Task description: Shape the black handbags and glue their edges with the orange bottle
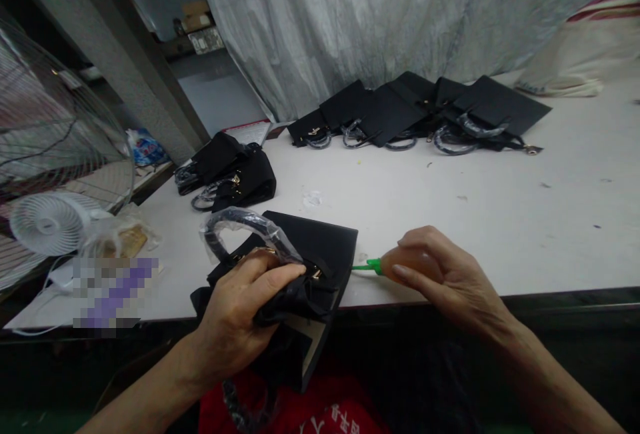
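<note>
My left hand [245, 307] is closed on a black handbag [315, 241], gripping it near its gold hardware. Clear plastic film wraps the bag's round handle [250, 221], and a second wrapped handle hangs below, by the red cloth at my lap. The bag is tilted over the table's front edge, with a pale inner strip showing on its lower side. In my right hand [445, 267] is a squeeze bottle [407, 267] of amber-brown colour with a green nozzle. The nozzle's thin tip points left and reaches the bag's right edge; whether it touches cannot be told.
Two black handbags [240, 174] lie at the table's left. Several more black bags [400, 111] overlap along the back, before a grey curtain [350, 21]. A white fan [50, 221] and a plastic bag [120, 237] stand at far left. A cream cloth sack [585, 54] sits back right.
</note>
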`<state>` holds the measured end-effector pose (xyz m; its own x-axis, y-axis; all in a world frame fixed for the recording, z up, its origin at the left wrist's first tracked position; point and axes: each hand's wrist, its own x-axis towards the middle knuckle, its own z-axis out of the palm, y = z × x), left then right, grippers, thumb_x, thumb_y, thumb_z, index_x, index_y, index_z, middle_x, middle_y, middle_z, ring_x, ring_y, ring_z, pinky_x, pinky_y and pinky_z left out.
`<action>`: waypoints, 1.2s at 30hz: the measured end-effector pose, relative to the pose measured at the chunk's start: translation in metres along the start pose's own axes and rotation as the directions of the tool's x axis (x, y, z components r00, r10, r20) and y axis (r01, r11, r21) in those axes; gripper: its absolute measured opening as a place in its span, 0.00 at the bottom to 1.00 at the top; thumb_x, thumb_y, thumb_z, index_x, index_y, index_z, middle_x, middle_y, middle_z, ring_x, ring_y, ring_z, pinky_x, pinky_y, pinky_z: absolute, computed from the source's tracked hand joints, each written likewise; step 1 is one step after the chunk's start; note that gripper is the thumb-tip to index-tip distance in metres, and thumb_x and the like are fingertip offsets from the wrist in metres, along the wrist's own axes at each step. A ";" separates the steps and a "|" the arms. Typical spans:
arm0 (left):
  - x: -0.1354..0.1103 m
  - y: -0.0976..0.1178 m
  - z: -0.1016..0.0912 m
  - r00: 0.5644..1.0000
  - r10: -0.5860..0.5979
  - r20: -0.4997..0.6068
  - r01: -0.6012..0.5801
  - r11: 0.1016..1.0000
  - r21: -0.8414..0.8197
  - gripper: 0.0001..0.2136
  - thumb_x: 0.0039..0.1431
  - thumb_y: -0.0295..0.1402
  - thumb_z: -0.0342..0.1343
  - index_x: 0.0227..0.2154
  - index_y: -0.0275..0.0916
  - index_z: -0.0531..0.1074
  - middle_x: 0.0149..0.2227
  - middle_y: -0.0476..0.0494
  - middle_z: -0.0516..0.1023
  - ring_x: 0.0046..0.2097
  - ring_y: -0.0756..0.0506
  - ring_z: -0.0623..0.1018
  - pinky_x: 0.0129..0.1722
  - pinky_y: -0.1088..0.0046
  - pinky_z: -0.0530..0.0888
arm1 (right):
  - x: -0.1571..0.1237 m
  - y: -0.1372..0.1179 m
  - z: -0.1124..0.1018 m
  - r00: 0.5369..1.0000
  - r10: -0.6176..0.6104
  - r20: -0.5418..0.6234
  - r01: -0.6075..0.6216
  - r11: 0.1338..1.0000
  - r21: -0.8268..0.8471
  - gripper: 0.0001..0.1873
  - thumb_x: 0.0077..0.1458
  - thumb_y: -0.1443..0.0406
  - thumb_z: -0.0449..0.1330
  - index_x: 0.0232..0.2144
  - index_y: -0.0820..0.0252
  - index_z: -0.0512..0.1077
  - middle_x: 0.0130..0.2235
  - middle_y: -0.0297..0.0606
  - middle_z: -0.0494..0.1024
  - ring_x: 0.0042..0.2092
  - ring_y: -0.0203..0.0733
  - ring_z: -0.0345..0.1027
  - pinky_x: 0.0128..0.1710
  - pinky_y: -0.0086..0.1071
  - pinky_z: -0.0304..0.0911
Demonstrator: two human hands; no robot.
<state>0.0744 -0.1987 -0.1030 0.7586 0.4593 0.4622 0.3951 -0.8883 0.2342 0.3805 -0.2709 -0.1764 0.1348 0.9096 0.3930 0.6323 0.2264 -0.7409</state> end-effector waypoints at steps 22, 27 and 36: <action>0.002 -0.001 0.002 1.000 0.013 -0.004 -0.013 1.000 -0.011 0.19 0.56 0.22 0.51 0.51 0.39 0.68 0.44 0.42 0.72 0.45 0.47 0.74 0.42 0.73 0.73 | -0.002 0.005 0.001 0.995 0.082 0.050 -0.088 0.989 0.119 0.16 0.53 0.54 0.62 0.40 0.53 0.68 0.41 0.37 0.72 0.41 0.45 0.68 0.39 0.37 0.66; 0.004 0.000 0.002 1.000 0.012 -0.011 -0.012 1.000 -0.001 0.18 0.56 0.22 0.52 0.50 0.40 0.68 0.43 0.42 0.72 0.45 0.47 0.73 0.43 0.72 0.73 | -0.004 0.003 0.003 0.994 0.079 -0.073 -0.080 0.997 0.000 0.15 0.52 0.53 0.62 0.39 0.53 0.68 0.40 0.36 0.72 0.39 0.44 0.68 0.38 0.37 0.65; 0.002 -0.001 0.003 1.000 0.002 -0.011 -0.002 1.000 0.017 0.19 0.54 0.23 0.53 0.50 0.39 0.69 0.42 0.42 0.73 0.43 0.46 0.74 0.41 0.71 0.73 | -0.027 -0.013 0.007 0.988 0.147 -0.038 -0.144 0.987 0.075 0.16 0.52 0.54 0.62 0.41 0.51 0.68 0.42 0.35 0.72 0.38 0.43 0.70 0.36 0.35 0.67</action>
<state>0.0776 -0.1971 -0.1047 0.7536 0.4573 0.4723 0.4023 -0.8890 0.2189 0.3634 -0.2958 -0.1807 0.2554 0.9190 0.3004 0.5471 0.1188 -0.8286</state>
